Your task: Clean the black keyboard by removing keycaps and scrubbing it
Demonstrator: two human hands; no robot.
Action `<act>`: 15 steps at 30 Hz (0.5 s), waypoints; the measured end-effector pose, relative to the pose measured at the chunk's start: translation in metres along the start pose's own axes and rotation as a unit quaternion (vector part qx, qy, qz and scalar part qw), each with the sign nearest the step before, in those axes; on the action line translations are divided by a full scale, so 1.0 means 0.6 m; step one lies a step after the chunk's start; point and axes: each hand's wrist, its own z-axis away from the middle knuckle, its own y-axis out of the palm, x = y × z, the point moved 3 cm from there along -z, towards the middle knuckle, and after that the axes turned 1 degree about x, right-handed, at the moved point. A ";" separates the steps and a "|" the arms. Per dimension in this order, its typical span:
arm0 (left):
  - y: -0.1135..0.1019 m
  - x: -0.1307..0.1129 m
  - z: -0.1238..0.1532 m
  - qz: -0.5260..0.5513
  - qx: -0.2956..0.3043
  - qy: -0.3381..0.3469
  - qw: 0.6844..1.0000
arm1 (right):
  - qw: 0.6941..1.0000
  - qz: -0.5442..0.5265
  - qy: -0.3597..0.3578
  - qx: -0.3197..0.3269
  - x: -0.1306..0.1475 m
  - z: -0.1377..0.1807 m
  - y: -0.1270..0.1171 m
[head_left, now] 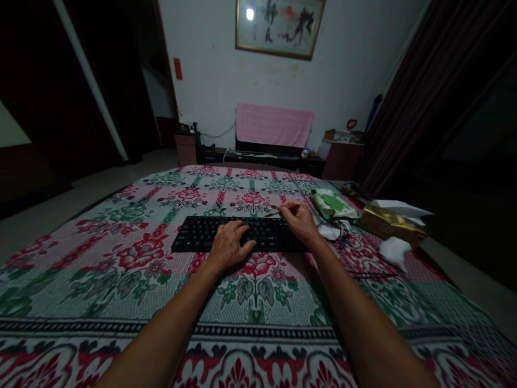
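Observation:
A black keyboard [202,233] lies on a bed covered with a red, green and white flowered blanket [121,258]. My left hand [229,245] rests on the keyboard's front edge, its fingers curled over the keys, holding it down. Over the keyboard's right end my right hand [299,221] pinches a thin stick [274,212], perhaps a cotton swab or small brush. The stick's tip points left, just above the back row of keys.
A green and white packet [333,205], a dark cable [337,229], a gold box [388,223] and crumpled white tissue [395,250] lie at the bed's right. Behind stand a low cabinet with a pink cloth [273,125] and a framed picture [279,24].

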 end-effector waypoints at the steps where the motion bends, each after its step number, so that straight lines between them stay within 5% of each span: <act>1: -0.006 0.008 -0.002 -0.009 -0.012 -0.022 1.000 | 0.999 -0.032 -0.002 0.024 0.010 0.007 0.017; 7: -0.039 0.079 -0.004 -0.076 -0.019 -0.206 0.975 | 0.983 -0.116 -0.009 0.142 0.026 0.036 0.083; 15: -0.064 0.144 0.015 -0.082 0.017 -0.331 0.940 | 0.995 0.090 0.043 0.015 -0.018 0.006 0.018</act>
